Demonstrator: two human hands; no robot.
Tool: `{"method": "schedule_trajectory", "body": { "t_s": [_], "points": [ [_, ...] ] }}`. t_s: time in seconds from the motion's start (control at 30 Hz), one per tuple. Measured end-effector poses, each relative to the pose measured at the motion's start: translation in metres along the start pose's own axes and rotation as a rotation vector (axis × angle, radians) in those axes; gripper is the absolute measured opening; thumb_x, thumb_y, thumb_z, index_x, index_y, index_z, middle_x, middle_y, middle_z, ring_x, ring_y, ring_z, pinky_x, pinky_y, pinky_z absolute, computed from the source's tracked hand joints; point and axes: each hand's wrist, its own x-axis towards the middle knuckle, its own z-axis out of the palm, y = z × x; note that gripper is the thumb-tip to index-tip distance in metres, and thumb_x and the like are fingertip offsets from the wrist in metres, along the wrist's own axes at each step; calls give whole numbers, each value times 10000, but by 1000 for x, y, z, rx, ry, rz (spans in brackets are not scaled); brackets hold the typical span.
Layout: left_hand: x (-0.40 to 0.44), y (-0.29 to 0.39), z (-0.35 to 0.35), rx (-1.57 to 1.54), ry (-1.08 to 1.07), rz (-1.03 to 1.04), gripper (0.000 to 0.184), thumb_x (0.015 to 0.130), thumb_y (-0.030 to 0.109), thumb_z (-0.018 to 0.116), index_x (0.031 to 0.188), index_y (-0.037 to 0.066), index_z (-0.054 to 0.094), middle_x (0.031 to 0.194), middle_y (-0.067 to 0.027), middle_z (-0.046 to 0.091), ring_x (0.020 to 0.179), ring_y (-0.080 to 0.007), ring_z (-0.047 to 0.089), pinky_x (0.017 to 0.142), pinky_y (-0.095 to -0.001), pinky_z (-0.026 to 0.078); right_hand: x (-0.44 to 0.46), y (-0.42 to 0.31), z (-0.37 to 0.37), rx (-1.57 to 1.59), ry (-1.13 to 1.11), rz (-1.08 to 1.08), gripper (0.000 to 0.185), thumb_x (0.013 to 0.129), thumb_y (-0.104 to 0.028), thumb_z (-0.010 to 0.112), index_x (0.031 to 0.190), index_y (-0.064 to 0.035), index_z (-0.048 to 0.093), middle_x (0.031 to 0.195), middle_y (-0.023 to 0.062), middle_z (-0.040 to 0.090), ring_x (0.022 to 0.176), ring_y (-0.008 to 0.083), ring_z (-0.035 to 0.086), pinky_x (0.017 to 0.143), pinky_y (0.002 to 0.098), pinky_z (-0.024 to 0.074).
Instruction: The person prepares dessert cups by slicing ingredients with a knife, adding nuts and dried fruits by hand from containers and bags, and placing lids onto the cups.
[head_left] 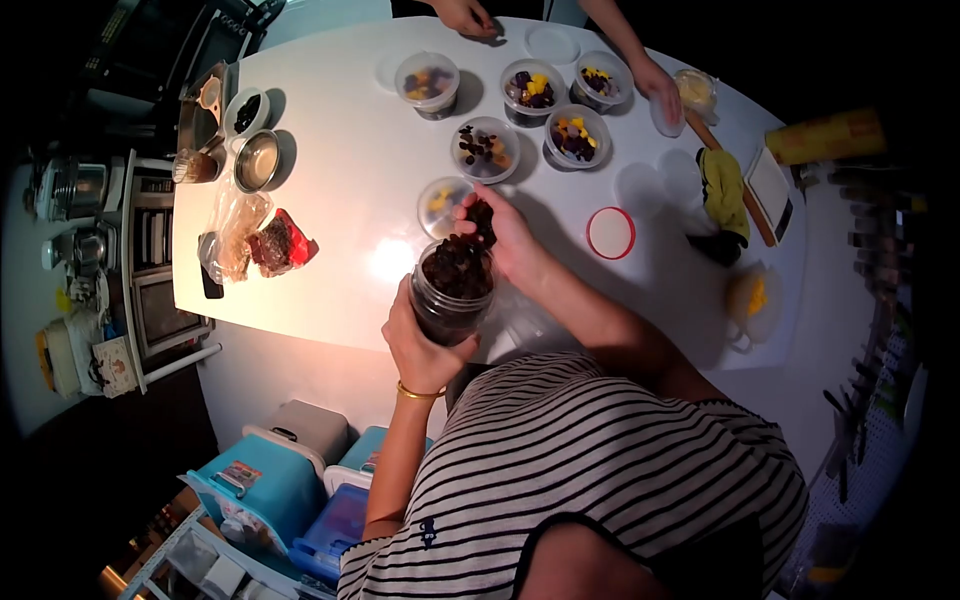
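Note:
My left hand (418, 345) is wrapped round a clear jar (450, 315) heaped with dark raisins (458, 268), tilted in front of my body. Just above the jar's mouth, my right hand (512, 235) is curled around a clump of the dark raisins. Partly covered by that hand, a clear plastic cup (432, 210) shows yellow pieces inside. Right behind it stands another cup (486, 150) with raisins and coloured chunks. A round red-rimmed lid (611, 233) lies on the white table (350, 180) to the right.
Several filled cups (578, 138) stand farther back. Across the table, another person's hand (655, 85) touches a clear lid (667, 115). A metal bowl (257, 161), a plastic bag (235, 230) and a red packet (283, 243) are at left; a yellow-green cloth (722, 190) is at right.

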Motion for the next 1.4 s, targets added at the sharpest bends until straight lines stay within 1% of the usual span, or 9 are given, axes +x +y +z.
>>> {"method": "schedule_trajectory", "body": {
  "t_s": [0.13,0.2,0.33,0.53,0.8,1.07,1.17,1.23,1.4],
  "points": [
    [0,1,3,-83,87,-19,969,431,158,803,1271,-34,362,1019,-191,599,882,-343,624,783,-370,493,10,-2,26,-218,103,-106,362,941,-337,471,696,-71,481,622,63,505,487,110,466,419,237,337],
    [-3,-2,4,-150,160,-51,977,439,176,819,1275,-34,359,1036,-184,598,916,-327,621,797,-366,488,21,1,32,-664,124,-385,414,944,-361,468,649,-71,478,567,42,487,445,94,433,379,242,306],
    [-6,-9,1,-188,185,-71,989,444,191,829,1281,-35,353,1056,-185,592,949,-312,614,819,-363,480,41,6,30,-702,48,-620,413,947,-309,469,610,-69,457,584,56,506,527,118,453,502,246,360],
    [-13,-19,-2,-158,175,-89,1001,447,206,837,1287,-34,349,1088,-191,578,982,-318,599,843,-367,468,44,3,31,-693,17,-659,481,948,-297,442,538,-45,452,580,70,522,573,130,474,592,249,381],
    [-14,-21,-2,-160,168,-105,1024,445,222,844,1302,-21,341,1096,-185,575,987,-316,594,845,-372,466,46,4,32,-600,139,-649,495,947,-324,463,532,-130,277,475,-26,280,412,88,258,395,259,197],
    [-21,-30,-2,-211,166,-136,1039,461,240,852,1308,-43,323,1185,-190,508,1087,-283,528,924,-366,424,7,-59,33,-204,-28,-423,479,937,-362,456,555,-136,276,475,-19,266,390,96,247,370,253,200],
    [-16,-24,4,-301,140,-151,1051,462,237,849,1318,-46,308,1189,-188,497,1090,-266,518,946,-357,411,-11,-123,19,-211,74,-608,490,952,-357,409,535,-134,278,483,-19,236,410,101,243,400,257,209],
    [-11,-21,5,-249,113,-113,1060,458,251,846,1319,-49,305,1188,-190,498,1082,-283,524,936,-359,419,-7,-155,1,-454,171,-961,446,945,-326,436,562,-115,348,504,-12,319,413,91,257,404,252,220],
    [-2,-9,9,-181,65,-33,1061,460,261,843,1319,-51,304,1188,-186,500,1086,-284,522,929,-359,422,13,-173,-11,-827,249,-1081,353,910,-225,440,608,-44,477,524,3,424,447,90,362,446,228,287]
  ]
}}
